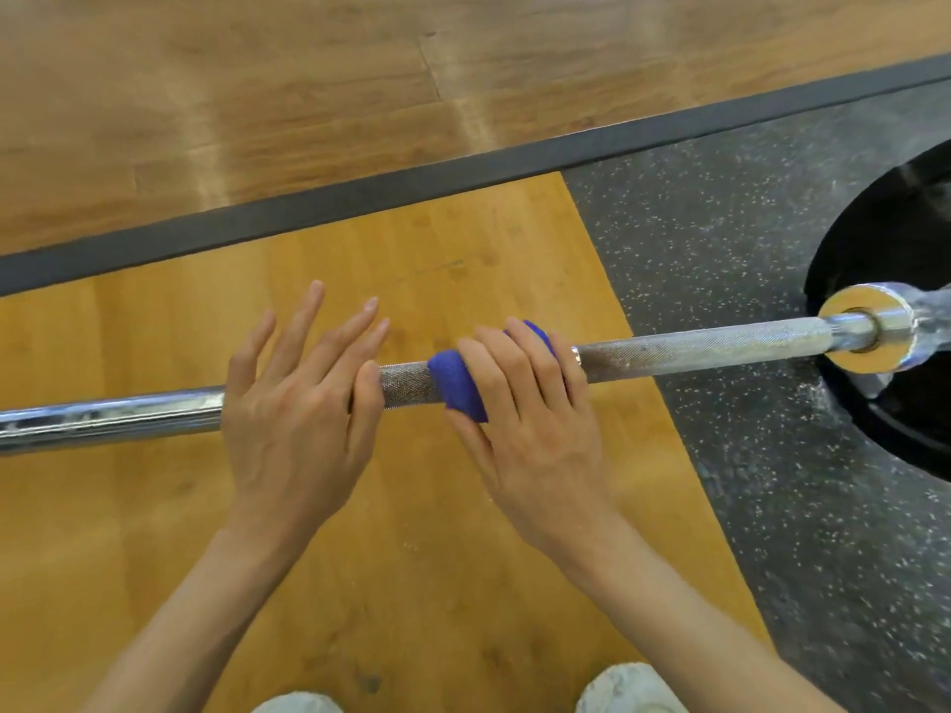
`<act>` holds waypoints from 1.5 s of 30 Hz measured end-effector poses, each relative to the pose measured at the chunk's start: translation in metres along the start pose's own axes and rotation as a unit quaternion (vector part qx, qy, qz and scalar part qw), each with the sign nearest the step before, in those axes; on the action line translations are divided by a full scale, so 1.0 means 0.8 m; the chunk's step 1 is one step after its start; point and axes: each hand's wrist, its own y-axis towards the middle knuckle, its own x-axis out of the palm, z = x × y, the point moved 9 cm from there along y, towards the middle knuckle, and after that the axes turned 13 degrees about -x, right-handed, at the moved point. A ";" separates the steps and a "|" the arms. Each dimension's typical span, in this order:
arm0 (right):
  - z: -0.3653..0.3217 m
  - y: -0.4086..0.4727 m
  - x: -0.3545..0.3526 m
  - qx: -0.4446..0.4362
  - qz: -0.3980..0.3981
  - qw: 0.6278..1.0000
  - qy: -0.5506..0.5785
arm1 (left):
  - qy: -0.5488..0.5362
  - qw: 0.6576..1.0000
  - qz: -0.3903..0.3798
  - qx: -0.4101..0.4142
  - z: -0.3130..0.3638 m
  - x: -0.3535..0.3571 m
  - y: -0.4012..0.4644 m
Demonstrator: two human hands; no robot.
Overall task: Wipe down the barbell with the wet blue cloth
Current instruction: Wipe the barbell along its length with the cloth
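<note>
1. Barbell (694, 347) lies crosswise in front of the person, raised just off the floor, its shaft running from the left edge of the view to a chrome collar (869, 336) and a black weight plate (885, 403) at the right.
2. Wrapped round the knurled part of the shaft, a little right of centre, is the blue cloth (455, 385); only its ends show on either side of the fingers that cover it.
3. The right hand (530, 409) grips the cloth, fingers curled over the top of the bar and thumb tucked beneath, so the cloth is clamped against the steel.
4. The left hand (296, 403) sits just beside it on the shaft, fingers straight and fanned out forward, holding nothing; its palm seems to rest on the bar, perhaps to steady it, with the thumb lying along the knurling.
5. Progress looks partial. The cloth sits mid-shaft, and the frame cannot show which stretches have been covered: no clear damp trace is readable on the knurling, though the smooth section at the left shines.
6. Judging by position alone, the knurled length toward the collar and the smooth length to the left may each need a pass, and the sleeve beyond the collar is blurred.
7. Below, pale shoe tips (630, 689) stand on the wooden platform (154, 506), which meets speckled rubber flooring (746, 223) at the right.
</note>
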 end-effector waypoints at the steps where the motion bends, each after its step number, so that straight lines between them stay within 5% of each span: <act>1: -0.001 -0.006 0.005 -0.001 -0.008 1.000 0.001 | 0.005 1.000 0.008 -0.001 0.000 0.000 -0.001; 3: 0.010 0.025 0.005 0.040 -0.028 0.999 0.024 | 0.007 1.000 0.011 -0.008 -0.001 0.002 -0.001; 6: 0.024 0.079 0.040 0.099 -0.248 0.960 0.081 | -0.001 1.000 0.004 -0.028 -0.003 0.004 -0.002; 7: 0.025 0.079 0.049 0.088 -0.266 0.955 0.093 | -0.001 0.999 -0.005 -0.032 -0.003 0.005 -0.002; 11: 0.007 0.025 0.004 0.010 -0.039 0.999 0.036 | 0.023 0.997 -0.061 -0.038 -0.004 0.006 0.000; 14: 0.004 0.013 0.006 0.004 0.003 0.999 0.043 | 0.036 0.995 -0.078 -0.057 -0.003 0.006 -0.003; 19: 0.032 0.075 0.043 0.084 -0.244 0.959 0.115 | 0.023 0.992 -0.078 -0.098 0.006 0.000 -0.007; 20: 0.033 0.074 0.040 0.070 -0.217 0.967 0.117 | 0.015 0.992 -0.077 -0.099 0.013 -0.002 -0.005; 24: 0.016 0.044 -0.010 -0.006 0.090 0.994 0.056 | -0.061 0.989 -0.086 -0.105 0.043 0.006 0.009; 26: 0.037 0.023 -0.014 -0.011 0.147 0.988 0.042 | -0.056 0.990 -0.077 -0.104 0.049 0.011 0.010; 31: 0.053 -0.011 -0.020 0.039 0.118 0.992 0.001 | 0.003 0.995 -0.072 -0.065 0.059 0.017 0.005; 36: 0.083 -0.012 -0.023 -0.008 0.102 0.995 -0.005 | -0.006 0.996 -0.072 -0.044 0.073 0.019 0.001; 40: 0.103 -0.027 -0.028 0.103 0.111 0.988 -0.005 | -0.011 0.996 -0.058 -0.062 0.072 0.020 0.003; 45: 0.074 -0.009 -0.020 -0.012 0.101 0.995 -0.008 | -0.021 0.996 -0.051 -0.064 0.072 0.020 0.001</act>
